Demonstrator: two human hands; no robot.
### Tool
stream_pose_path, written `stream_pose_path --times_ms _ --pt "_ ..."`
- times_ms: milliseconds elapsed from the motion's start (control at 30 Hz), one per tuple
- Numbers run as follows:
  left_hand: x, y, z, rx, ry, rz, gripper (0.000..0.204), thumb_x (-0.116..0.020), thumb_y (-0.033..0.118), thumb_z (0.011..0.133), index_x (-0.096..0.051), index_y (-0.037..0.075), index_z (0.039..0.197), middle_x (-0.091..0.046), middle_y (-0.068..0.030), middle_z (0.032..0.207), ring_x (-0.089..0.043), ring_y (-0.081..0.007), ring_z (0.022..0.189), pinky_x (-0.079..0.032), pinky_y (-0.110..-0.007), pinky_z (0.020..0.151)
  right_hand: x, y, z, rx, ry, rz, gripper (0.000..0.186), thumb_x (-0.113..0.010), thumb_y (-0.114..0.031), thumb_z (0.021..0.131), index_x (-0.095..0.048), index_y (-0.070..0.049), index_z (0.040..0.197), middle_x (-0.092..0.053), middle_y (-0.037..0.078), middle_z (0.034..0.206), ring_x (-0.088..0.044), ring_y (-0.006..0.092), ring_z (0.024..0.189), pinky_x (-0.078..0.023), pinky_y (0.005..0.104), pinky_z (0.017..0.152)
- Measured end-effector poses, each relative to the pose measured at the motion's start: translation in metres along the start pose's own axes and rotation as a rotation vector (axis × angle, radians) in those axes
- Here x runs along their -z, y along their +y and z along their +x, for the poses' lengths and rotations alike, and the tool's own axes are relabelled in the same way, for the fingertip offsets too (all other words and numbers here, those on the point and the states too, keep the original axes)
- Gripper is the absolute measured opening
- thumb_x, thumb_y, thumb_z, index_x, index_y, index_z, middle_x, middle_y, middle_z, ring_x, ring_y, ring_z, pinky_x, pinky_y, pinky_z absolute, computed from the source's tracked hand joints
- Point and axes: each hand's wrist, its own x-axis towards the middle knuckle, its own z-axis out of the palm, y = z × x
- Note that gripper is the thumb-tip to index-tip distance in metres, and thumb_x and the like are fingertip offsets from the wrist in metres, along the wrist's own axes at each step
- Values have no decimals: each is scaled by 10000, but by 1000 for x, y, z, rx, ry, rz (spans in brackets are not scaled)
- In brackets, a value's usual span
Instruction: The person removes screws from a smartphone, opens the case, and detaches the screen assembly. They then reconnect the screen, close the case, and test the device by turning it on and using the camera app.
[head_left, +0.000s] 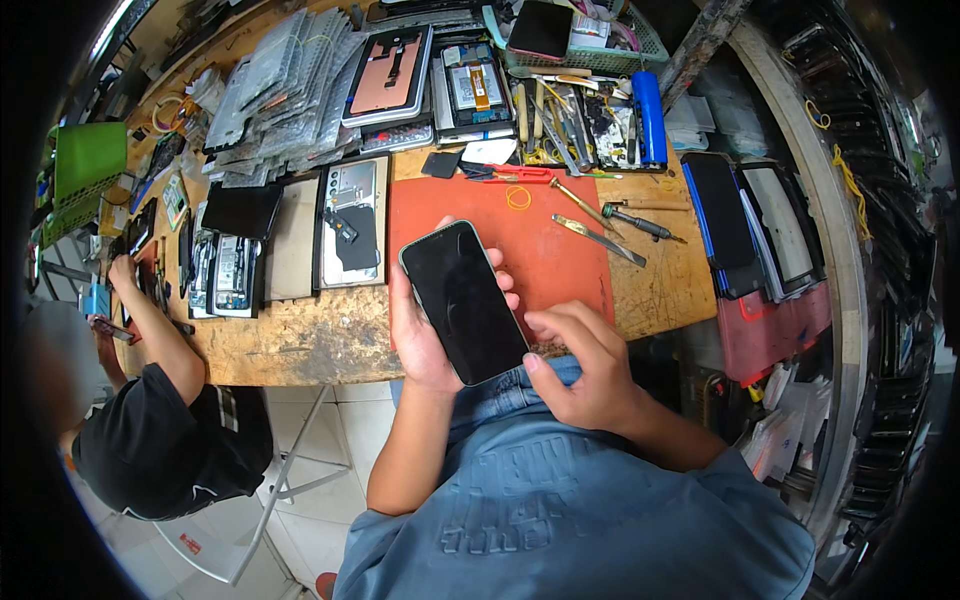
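Phone (466, 305) rests face up in our left grip (425, 345), above the near edge of the table (345, 340); our right grip (592, 370), loosely curled and apparently empty, is by its lower corner. We should support its sides, sparing the screen (474, 310). Its back is hidden; whether the right thumb (542, 375) touches, we cannot tell. What the co-worker (165, 440) holds is hard to make out.
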Motion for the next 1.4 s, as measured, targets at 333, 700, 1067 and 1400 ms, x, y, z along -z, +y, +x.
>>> stream_pose_path --times_ms 333,700,1067,1400 --pt "-10 -4 -1 -46 88 118 746 -298 671 1109 -287 209 1695 -641 -211 1252 -693 -319 1030 -628 -485 881 -2 3 -16 359 -37 -170 367 -837 -181 733 -736 -30 1052 -663 184 1242 -631 356 1057 -518 450 888" --pt "-8 -4 0 -42 51 83 774 -311 674 1098 -278 185 1698 -633 -214 1292 -694 -321 1046 -620 -478 899 -5 6 -18 388 -51 -172 380 -851 -230 723 -733 -50 1036 -650 180 1294 -616 349 1113 -491 474 938" --pt "-73 44 59 23 -158 245 734 -330 651 1103 -342 184 1670 -666 -198 1277 -719 -337 1021 -644 -481 831 32 -11 75 602 85 -339 546 -871 -261 719 -724 -58 1204 -573 190 1414 -553 365 1244 -442 509 1018" --pt "-224 104 100 -382 -580 471 816 -338 669 1095 -297 101 1679 -695 -225 1203 -737 -314 984 -633 -465 860 109 -135 182 1009 439 -387 444 -805 -151 724 -752 -32 1149 -681 152 1183 -636 339 1017 -465 439 851"
